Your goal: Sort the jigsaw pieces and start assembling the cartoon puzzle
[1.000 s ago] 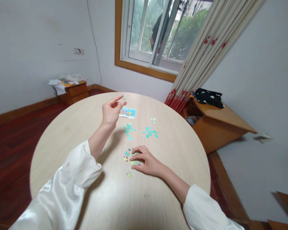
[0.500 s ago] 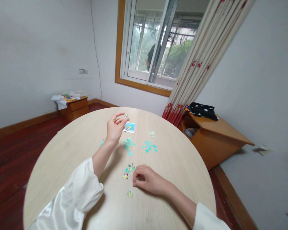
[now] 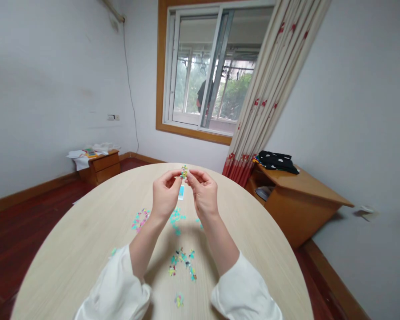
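Both hands meet above the far half of the round table, pinching a small cluster of yellow-green jigsaw puzzle pieces point(image 3: 184, 171). My left hand point(image 3: 165, 193) grips its left side and my right hand point(image 3: 205, 191) its right side. Just below the fingertips lies a blue picture card point(image 3: 181, 192), partly hidden by the left hand. Turquoise puzzle pieces point(image 3: 176, 218) are scattered between my forearms, and pink and turquoise pieces point(image 3: 141, 220) lie left of the left wrist. Nearer me are mixed-colour pieces point(image 3: 183, 260) and a small yellow piece group point(image 3: 178, 300).
The round wooden table point(image 3: 86, 249) fills the foreground. At the right stands a wooden cabinet point(image 3: 306, 200) with dark folded cloth point(image 3: 276, 161) on top. A small drawer unit point(image 3: 105, 168) is at the left wall, and a curtain point(image 3: 270, 89) hangs by the window.
My right hand has risen from the near pieces to join the left at the puzzle cluster. Several mixed pieces near me now show where it was. The view has tilted slightly upward.
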Demonstrator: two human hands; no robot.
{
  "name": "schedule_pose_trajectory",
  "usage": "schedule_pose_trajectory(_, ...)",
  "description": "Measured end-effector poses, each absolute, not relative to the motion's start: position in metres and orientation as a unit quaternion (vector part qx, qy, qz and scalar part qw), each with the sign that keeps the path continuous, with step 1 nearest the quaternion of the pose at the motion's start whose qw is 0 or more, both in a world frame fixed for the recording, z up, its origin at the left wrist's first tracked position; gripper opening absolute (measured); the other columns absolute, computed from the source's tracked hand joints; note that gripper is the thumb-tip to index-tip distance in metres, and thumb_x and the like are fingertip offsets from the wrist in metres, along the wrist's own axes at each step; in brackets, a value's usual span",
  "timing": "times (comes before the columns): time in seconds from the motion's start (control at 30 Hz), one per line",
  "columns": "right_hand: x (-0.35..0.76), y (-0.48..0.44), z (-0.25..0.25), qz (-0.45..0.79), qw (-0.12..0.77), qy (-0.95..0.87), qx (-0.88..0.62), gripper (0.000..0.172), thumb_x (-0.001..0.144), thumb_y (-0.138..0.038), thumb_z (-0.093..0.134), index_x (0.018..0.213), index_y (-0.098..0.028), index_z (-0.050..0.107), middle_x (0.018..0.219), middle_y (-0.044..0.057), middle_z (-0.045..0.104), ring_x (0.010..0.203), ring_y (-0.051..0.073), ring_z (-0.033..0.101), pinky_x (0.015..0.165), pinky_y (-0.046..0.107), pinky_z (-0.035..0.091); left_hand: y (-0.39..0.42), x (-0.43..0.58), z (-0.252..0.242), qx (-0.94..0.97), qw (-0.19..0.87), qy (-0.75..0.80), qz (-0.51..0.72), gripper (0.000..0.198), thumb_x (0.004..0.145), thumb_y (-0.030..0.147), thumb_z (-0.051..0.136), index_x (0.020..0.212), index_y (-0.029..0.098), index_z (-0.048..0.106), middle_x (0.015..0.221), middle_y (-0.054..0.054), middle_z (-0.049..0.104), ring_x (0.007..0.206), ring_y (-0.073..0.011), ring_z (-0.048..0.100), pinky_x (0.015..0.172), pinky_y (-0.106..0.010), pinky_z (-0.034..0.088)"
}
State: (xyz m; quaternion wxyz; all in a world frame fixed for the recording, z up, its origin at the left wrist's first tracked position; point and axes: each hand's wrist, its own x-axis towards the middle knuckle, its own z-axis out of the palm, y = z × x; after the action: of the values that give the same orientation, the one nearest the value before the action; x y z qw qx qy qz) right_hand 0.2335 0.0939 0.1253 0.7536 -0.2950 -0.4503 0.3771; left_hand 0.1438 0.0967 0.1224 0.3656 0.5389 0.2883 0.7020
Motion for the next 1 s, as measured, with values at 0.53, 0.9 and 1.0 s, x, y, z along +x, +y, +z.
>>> schedule_pose_trajectory(0.53,0.240,0.098,0.122,0.383,0.733,-0.466,-0.315,0.031,0.068,-0.045,0.072,0.081,-0.017,0.068,0.074,0.001,0.066,0.062,0.010,0.050,0.061,0.025,0.044,0.098,0.144,0.122,0.528,0.409,0.282,0.689,0.033,0.061,0.046,0.078,0.073,0.016,0.074,0.074,-0.007,0.073,0.076,-0.0215,0.067,0.073,-0.032,0.053)
schedule_pose_trajectory(0.9,0.246,0.098,0.123,0.431,0.694,-0.472,-0.332,0.023,0.064,-0.040,0.073,0.071,-0.018,0.069,0.071,0.000,0.066,0.062,0.010,0.050,0.058,0.023,0.040,0.095,0.142,0.125,0.534,0.433,0.278,0.671,0.027,0.059,0.043,0.080,0.068,0.018,0.074,0.066,-0.005,0.071,0.068,-0.0209,0.066,0.066,-0.031,0.054)
schedule_pose_trajectory(1.0,0.249,0.098,0.124,0.390,0.693,-0.502,-0.341,0.020,0.066,-0.038,0.070,0.067,-0.018,0.068,0.067,-0.001,0.065,0.064,0.011,0.052,0.062,0.024,0.042,0.094,0.141,0.127,0.547,0.440,0.274,0.657,0.029,0.058,0.044,0.080,0.068,0.018,0.074,0.066,-0.005,0.071,0.068,-0.0207,0.066,0.066,-0.031,0.053)
